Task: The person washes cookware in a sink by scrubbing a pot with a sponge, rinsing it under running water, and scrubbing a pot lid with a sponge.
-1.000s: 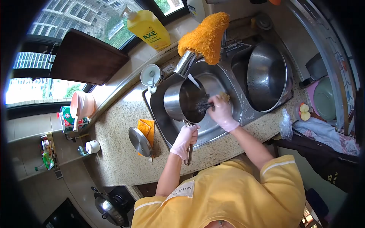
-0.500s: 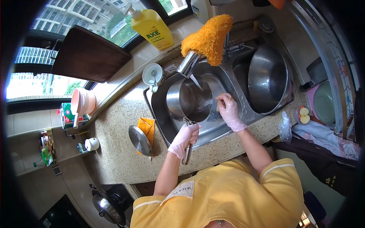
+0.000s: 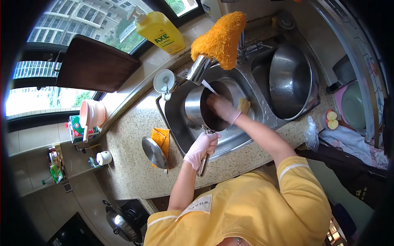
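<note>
A steel pot (image 3: 194, 107) is tilted in the left basin of the sink (image 3: 250, 88), its mouth under water running from the faucet (image 3: 198, 69). My gloved left hand (image 3: 202, 148) is wrapped round the pot's long handle. Inside the pot's mouth is my gloved right hand (image 3: 223, 108); its fingers are blurred and partly hidden, and whether they hold anything is unclear. A yellowish sponge (image 3: 244, 105) lies in the basin to the right of the pot. The dark scrubber seen earlier is out of sight.
An orange fluffy cloth (image 3: 221, 40) drapes the faucet. A large steel bowl (image 3: 289, 82) fills the right basin. Left of the sink lie a lid (image 3: 154, 152) and an orange cloth (image 3: 161, 138). A white cup (image 3: 164, 81) and a yellow soap bottle (image 3: 161, 33) stand behind.
My right hand held a dark scrubber at the pot, let it go into the basin, and has now moved left into the pot. My left hand has stayed on the handle.
</note>
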### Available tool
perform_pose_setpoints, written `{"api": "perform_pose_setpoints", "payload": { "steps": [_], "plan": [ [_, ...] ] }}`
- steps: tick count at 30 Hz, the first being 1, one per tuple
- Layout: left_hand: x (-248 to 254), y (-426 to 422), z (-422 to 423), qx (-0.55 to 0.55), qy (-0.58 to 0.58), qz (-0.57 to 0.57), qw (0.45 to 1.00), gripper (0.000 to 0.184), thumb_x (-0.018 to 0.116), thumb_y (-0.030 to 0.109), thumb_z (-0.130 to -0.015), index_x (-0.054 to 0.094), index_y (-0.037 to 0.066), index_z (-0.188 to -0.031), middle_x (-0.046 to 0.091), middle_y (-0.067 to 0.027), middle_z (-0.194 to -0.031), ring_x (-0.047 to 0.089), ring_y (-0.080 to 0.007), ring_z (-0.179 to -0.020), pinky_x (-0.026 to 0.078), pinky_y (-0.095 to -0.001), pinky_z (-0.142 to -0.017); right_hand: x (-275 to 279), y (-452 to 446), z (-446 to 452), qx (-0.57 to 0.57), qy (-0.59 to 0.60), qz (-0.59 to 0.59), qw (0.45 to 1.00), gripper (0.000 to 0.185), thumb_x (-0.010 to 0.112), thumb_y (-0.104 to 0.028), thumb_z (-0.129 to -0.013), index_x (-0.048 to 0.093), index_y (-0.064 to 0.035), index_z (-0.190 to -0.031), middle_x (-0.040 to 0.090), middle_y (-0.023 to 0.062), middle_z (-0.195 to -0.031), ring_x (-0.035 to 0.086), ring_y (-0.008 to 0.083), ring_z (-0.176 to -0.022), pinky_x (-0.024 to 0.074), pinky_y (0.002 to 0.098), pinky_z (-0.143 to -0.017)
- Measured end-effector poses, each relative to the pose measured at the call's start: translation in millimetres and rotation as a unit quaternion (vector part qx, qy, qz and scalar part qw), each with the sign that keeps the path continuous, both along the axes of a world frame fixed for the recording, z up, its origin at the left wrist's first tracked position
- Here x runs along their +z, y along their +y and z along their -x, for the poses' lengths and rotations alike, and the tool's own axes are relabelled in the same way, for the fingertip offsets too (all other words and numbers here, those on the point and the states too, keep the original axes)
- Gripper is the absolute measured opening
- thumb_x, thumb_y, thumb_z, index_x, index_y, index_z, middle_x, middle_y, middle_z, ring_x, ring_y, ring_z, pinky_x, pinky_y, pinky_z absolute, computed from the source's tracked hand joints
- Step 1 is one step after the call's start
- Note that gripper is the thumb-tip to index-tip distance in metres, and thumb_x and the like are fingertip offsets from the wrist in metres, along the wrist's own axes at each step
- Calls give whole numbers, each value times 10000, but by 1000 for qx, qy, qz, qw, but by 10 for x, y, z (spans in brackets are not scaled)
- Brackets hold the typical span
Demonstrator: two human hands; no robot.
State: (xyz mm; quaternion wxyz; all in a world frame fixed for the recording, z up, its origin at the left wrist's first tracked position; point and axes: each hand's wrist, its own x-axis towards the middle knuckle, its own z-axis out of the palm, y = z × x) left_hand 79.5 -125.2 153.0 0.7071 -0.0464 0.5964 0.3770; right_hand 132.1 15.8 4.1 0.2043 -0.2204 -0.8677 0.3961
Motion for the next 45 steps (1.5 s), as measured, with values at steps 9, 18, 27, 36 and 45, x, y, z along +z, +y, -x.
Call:
{"api": "perform_pose_setpoints", "payload": {
  "steps": [9,18,27,36,45],
  "plan": [
    [-863,26,125,-117,218,74,966,155,542,155,-848,566,13,-788,531,-69,-560,499,-217,-422,378,-368,-395,567,105,-162,20,314,785,533,257,487,-112,-893,560,-2,-1113,604,121,-1075,577,215,-987,433,343,-951],
    [-948,48,30,-242,529,18,813,280,552,230,-837,606,-17,-956,623,-276,-904,585,-437,-909,472,-475,-776,267,247,-1293,-224,194,653,697,423,498,-121,-900,451,26,-1293,528,149,-1247,525,248,-1134,400,368,-994],
    [-882,175,-36,-214,595,-64,772,239,505,213,-880,595,-6,-913,636,-259,-793,628,-421,-756,491,-478,-682,139,-258,-1431,-236,-62,206,947,279,516,-49,-870,575,-12,-1140,627,125,-1079,619,237,-952,487,314,-817],
    [-357,-70,129,86,-230,-122,962,155,428,132,-954,534,19,-956,317,88,-526,256,-21,-385,204,-200,-365,-15,-181,-1365,-285,56,395,871,462,536,-336,-909,487,-54,-1271,539,118,-1228,540,228,-1089,453,368,-884],
    [-638,-381,-202,193,-572,-292,742,187,352,107,-973,450,-25,-1062,300,88,-467,287,-7,-323,210,-183,-323,427,-277,-1238,-83,137,726,669,922,475,-744,-768,258,-139,-1428,334,72,-1428,343,229,-1286,292,454,-1044]
  ]
}}
